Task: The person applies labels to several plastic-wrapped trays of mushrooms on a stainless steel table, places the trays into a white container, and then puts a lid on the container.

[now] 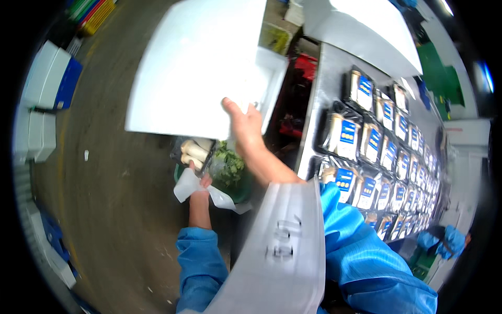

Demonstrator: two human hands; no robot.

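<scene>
My right hand (pixel 247 125) grips the near right edge of a large white foam panel (pixel 193 68), thumb lying on its upper face. Lower and to the left, my left hand (pixel 200 186) pinches a thin white sheet (pixel 222 199), which partly covers the fingers. Just beyond those fingers lie thick pale mushrooms (pixel 195 150) in dark packaging. Beside them, leafy green herbs (pixel 229 165) fill part of a green container (pixel 239 194). A white piece with dark handwriting (pixel 285 230) lies across my right forearm.
On the right, a metal table (pixel 330 57) bears rows of black packs (pixel 342 137) with blue labels. Another white panel (pixel 361 31) stands at its far end. Foam boxes (pixel 42 76) line the left side of the floor (pixel 115 172). A person in blue (pixel 444 242) is at the right.
</scene>
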